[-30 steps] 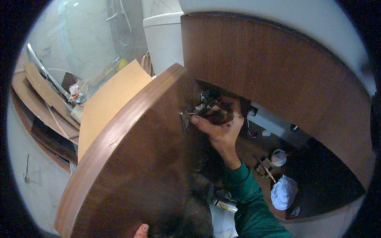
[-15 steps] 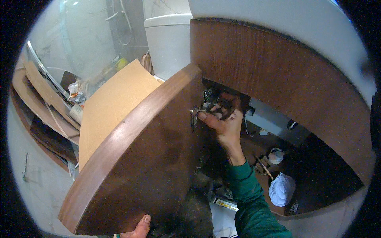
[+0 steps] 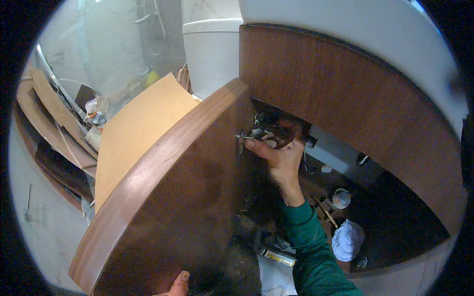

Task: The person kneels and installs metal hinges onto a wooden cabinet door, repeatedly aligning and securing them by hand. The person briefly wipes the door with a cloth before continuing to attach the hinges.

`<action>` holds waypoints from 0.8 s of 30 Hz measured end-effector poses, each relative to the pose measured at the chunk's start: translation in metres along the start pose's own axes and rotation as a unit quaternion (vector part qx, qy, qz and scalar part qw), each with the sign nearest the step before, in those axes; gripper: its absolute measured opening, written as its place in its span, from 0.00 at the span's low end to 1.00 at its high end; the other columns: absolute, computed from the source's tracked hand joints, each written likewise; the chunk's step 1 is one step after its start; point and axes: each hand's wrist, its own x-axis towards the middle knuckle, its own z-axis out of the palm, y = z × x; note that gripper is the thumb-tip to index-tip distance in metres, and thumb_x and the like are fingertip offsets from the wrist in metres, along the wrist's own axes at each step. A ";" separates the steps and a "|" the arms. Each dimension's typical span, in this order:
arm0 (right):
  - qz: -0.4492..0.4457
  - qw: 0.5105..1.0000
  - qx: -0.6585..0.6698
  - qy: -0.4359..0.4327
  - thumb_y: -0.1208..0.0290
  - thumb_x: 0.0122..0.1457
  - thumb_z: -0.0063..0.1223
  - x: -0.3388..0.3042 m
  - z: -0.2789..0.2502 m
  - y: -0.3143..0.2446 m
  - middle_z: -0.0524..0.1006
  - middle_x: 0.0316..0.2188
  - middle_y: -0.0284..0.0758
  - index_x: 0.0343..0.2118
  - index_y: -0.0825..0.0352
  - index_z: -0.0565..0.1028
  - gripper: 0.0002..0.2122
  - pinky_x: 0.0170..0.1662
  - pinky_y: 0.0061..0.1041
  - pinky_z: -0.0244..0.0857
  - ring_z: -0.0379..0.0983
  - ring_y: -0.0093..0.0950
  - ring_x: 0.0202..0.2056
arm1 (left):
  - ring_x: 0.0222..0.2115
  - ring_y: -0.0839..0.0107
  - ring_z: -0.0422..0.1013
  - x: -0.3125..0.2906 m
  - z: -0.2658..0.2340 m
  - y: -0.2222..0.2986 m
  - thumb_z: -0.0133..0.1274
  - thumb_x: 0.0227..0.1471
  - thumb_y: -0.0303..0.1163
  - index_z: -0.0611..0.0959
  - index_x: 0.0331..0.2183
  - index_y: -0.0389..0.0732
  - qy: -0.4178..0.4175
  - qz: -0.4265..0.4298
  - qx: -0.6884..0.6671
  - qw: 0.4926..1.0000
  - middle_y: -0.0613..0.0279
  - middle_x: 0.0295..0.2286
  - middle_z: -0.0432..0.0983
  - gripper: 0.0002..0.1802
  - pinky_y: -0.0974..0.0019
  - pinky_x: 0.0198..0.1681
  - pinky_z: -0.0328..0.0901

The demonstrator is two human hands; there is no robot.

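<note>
A dark brown cabinet door (image 3: 168, 207) with a curved, lighter edge stands swung out from the cabinet. My left hand (image 3: 178, 286) grips its lower edge, thumb on the inner face and fingers out of sight. On the door's side near the cabinet sits a metal hinge (image 3: 240, 143). My right hand (image 3: 284, 155), in a green sleeve, is inside the opening beside it. Its thumb and curled fingers close around something dark in shadow, with a thin metal shaft between thumb tip and hinge. What exactly is held there cannot be made out.
The cabinet front (image 3: 340, 74) curves overhead below a white basin (image 3: 365, 29). A bundled white cloth (image 3: 348, 240) and a small round container (image 3: 341, 198) lie on the cabinet floor. A toilet tank (image 3: 211, 54), a cardboard sheet (image 3: 143, 128) and stacked curved boards (image 3: 59, 123) are behind the door.
The door's lower end has shifted slightly left, and less of my left hand shows at the lower edge. My right hand stays at the hinge with hardly any movement.
</note>
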 end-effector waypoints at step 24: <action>-0.007 0.998 0.049 0.025 0.70 0.50 0.63 -0.004 -0.014 0.008 0.74 0.38 0.34 0.47 0.73 0.69 0.23 0.43 0.21 0.65 0.70 0.21 0.37 | 0.44 0.58 0.69 0.007 -0.015 0.008 0.54 0.43 0.19 0.73 0.48 0.35 -0.110 0.052 -0.039 0.992 0.51 0.44 0.72 0.25 0.55 0.51 0.62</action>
